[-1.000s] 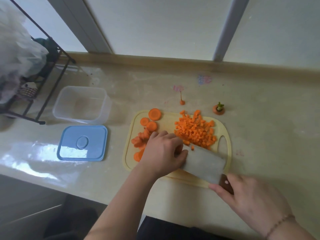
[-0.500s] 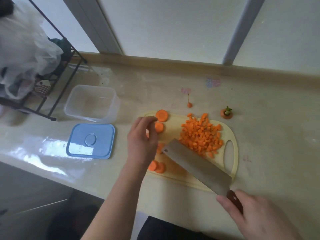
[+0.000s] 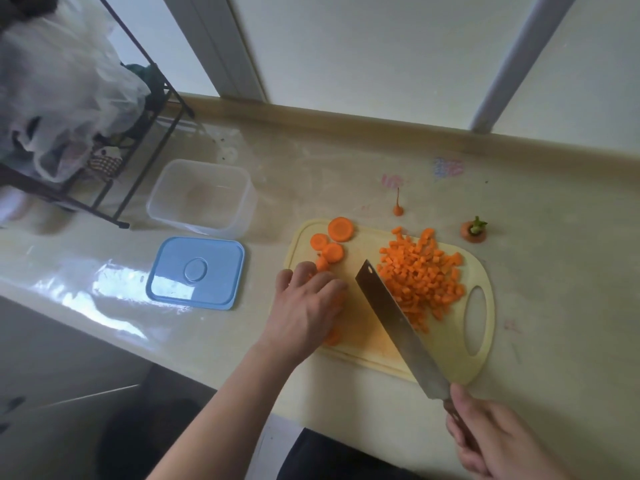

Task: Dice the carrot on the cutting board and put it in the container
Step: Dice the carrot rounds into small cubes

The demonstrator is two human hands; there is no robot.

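Observation:
A pale yellow cutting board (image 3: pixel 450 362) lies on the counter. A heap of diced carrot (image 3: pixel 420 277) covers its right half. Round carrot slices (image 3: pixel 332 239) lie at its far left corner. My left hand (image 3: pixel 306 308) is over more slices on the board's left side, fingers curled down on them; those slices are mostly hidden. My right hand (image 3: pixel 498 441) grips the handle of a cleaver (image 3: pixel 394 323), whose blade is raised slantwise over the board's middle. The clear plastic container (image 3: pixel 202 197) stands to the left of the board, with nothing in it.
A blue lid (image 3: pixel 195 273) lies in front of the container. A carrot top with green stub (image 3: pixel 473 232) and a thin carrot tip (image 3: pixel 398 207) lie on the counter behind the board. A black wire rack (image 3: pixel 138 133) with bags stands at far left.
My left hand came down from a raised pinch onto the slices at the board's left. The cleaver stays lifted and has tilted more toward the board's far side.

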